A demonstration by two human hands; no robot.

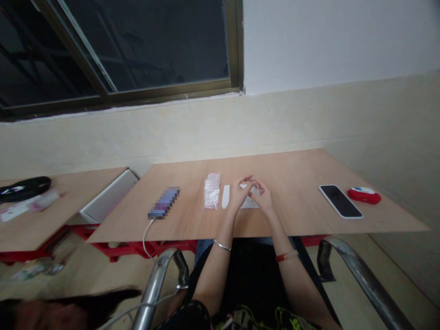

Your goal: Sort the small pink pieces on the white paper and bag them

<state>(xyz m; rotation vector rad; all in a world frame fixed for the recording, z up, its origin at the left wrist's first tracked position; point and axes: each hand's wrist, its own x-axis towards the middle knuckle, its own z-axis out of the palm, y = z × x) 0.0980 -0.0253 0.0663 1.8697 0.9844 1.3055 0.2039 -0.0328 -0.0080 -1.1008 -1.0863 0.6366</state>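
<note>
Well off to the left of my fingers lies a phone (164, 202) with a white cable (147, 233) hanging off the near edge of the tabletop (292, 169). Nearer, on the left, is a pile of little clear bags (211, 191). A thin white strip (225, 196) lies just beside my left hand (237, 195).

My left hand and my right hand (263, 198) meet in the middle. The fingers of both are bent in and pinched on a small pale piece (253, 187) held between them, just above a flat white sheet (248, 203) under my hands. The piece is too small for me to tell what it is.

Far to the right of my fingers a black phone (340, 200) lies face up. A red case (364, 195) sits a bit beyond it.

I think the small piece could slip out, because only my fingertips hold it and it looks thin and light. It might land on the white sheet, where it would be hard to spot. My left wrist is close to the strip and the bags, so a wide move that way could knock them out of place.
</note>
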